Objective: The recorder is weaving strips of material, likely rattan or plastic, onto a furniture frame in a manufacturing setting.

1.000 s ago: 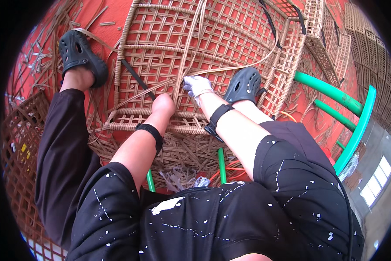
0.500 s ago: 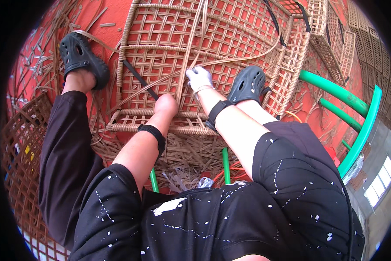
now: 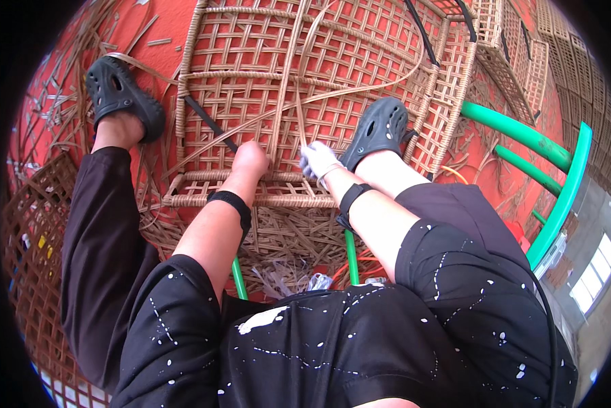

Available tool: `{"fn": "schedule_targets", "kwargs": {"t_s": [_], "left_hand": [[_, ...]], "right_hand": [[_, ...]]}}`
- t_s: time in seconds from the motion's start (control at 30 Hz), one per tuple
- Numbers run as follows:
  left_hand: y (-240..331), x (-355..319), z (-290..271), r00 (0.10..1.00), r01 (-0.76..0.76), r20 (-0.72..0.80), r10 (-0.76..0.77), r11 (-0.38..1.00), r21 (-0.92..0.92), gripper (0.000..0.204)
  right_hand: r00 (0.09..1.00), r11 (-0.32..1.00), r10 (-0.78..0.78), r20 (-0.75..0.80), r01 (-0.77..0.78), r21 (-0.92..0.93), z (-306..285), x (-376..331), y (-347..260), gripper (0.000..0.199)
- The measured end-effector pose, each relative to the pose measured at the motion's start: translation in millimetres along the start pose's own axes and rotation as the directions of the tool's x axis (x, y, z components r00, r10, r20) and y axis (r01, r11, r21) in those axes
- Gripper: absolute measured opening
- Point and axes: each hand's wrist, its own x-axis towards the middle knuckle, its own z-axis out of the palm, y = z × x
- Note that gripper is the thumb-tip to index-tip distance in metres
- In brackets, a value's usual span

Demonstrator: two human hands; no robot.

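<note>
A woven rattan basket panel with a wrapped rim lies before me, its near edge raised like a low side. My right hand, in a white glove, has its fingers curled round a long pale rattan strip just above the near side. That strip runs away from me over the weave. My left hand, bare, rests at the near side, left of the right hand. Its fingers are hidden from view. Another loose strip crosses the panel diagonally. A black band lies across the weave near my left hand.
My dark clogs stand on either side, the left clog on the red floor, the right clog on the panel. Cut strips litter the ground. A green tube frame and stacked baskets stand to the right.
My right hand has come toward me, drawing the strip down to the panel's near side. The left hand has shifted only slightly. The panel and both clogs look unchanged in their places.
</note>
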Motion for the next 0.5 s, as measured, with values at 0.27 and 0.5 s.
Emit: {"fn": "schedule_targets", "kwargs": {"t_s": [0.27,0.5], "left_hand": [[-6.7,-7.9,-17.2,0.985,-0.055,0.146,0.089,0.973,-0.225,0.021],[-3.4,-18.7,-36.1,0.923,-0.253,0.244,0.298,0.946,-0.201,0.020]], "right_hand": [[0.839,0.865,0.459,0.291,-0.497,0.070,-8.3,-20.5,-12.9,0.015],[0.773,0.815,0.445,0.451,-0.559,0.154,-19.2,-47.0,-64.2,0.012]]}}
